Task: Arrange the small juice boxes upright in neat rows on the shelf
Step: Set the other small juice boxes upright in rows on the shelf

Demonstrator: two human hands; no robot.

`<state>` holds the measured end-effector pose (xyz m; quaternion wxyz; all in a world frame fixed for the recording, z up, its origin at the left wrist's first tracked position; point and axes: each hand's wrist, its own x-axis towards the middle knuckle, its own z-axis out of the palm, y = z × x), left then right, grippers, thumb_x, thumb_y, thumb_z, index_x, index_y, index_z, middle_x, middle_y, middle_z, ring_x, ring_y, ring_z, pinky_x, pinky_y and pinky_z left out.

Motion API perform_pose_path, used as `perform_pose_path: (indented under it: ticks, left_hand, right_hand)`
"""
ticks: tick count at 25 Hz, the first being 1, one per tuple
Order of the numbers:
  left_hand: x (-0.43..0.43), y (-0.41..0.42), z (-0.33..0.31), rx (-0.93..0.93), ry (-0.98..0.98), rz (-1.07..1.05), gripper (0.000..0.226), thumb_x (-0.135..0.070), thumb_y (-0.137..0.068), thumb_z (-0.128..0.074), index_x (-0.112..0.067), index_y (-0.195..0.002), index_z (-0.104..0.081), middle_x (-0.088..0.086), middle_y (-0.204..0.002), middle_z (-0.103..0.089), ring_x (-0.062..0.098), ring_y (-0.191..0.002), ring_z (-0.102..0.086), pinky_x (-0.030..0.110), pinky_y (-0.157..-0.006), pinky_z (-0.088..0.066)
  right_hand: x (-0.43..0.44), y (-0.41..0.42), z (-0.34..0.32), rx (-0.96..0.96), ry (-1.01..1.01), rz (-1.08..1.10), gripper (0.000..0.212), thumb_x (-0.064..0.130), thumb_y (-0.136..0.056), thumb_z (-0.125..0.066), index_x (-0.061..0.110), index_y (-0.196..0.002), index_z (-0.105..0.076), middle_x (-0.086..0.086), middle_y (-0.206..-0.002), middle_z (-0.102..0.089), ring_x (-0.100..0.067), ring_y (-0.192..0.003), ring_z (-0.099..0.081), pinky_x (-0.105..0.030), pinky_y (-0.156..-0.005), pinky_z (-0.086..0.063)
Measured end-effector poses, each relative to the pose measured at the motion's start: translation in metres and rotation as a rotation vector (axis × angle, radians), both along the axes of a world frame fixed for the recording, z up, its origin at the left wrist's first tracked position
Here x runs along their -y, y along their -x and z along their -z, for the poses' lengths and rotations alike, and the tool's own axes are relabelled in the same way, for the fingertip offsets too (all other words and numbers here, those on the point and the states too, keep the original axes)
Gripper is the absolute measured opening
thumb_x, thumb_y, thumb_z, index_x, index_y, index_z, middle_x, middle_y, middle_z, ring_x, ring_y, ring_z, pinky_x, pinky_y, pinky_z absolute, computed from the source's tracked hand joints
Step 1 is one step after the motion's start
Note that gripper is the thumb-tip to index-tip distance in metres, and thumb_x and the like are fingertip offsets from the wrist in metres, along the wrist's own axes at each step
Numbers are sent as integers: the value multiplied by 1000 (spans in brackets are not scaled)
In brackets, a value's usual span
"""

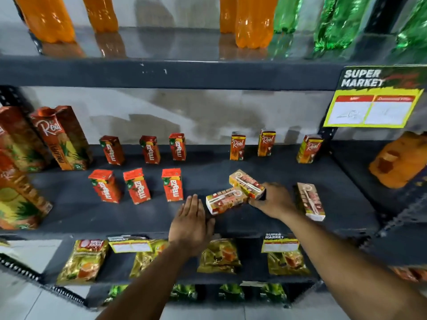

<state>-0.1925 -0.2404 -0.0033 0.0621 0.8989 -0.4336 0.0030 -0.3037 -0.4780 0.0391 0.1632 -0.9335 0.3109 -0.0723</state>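
Right hand (272, 199): reaching over the dark shelf (231, 222), fingers curled onto the near end of a tipped juice box (246, 183). This box leans on a second juice box (225, 200) that lies flat just at its 7 o'clock; the two touch. Whether the fingers fully close round the tipped box, cannot tell.

Left hand (191, 218): flat, fingers straight and together, palm down at the shelf's front edge, holding nothing. Its fingertips sit just at 9 o'clock of the flat box, apart from it.

A third juice box (310, 200) lies on its back at 3 o'clock of the right hand, straw side up.

Standing upright:
- three yellow-red juice boxes (265, 144) in the back row, at 12 o'clock of the right hand, unevenly spaced;
- six red mango boxes (143, 167) in two rows of three, at 10 o'clock of the left hand.

Large pineapple cartons (61, 137) at far 9 o'clock. Price tag (372, 107) hangs from the shelf above at 1 o'clock. Orange bottles (253, 19) and green bottles (335, 21) stand on the top shelf. Gold packets (219, 256) lie on the shelf below.
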Motion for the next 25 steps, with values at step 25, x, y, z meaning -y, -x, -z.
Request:
perform_pose_path:
  ticks: [25]
  left_hand:
    - [-3,-8,0,26,2,63,82,-61,-91,-8,-3,-150,-9,15,-162,-3,24,-148,2,34,-115,6]
  right_hand:
    - [42,-47,-122,-492,855,-821,38,23,-90,-58,26,-127,-52,2,-125,-56,-20,-111,-48,-32,-86,-45]
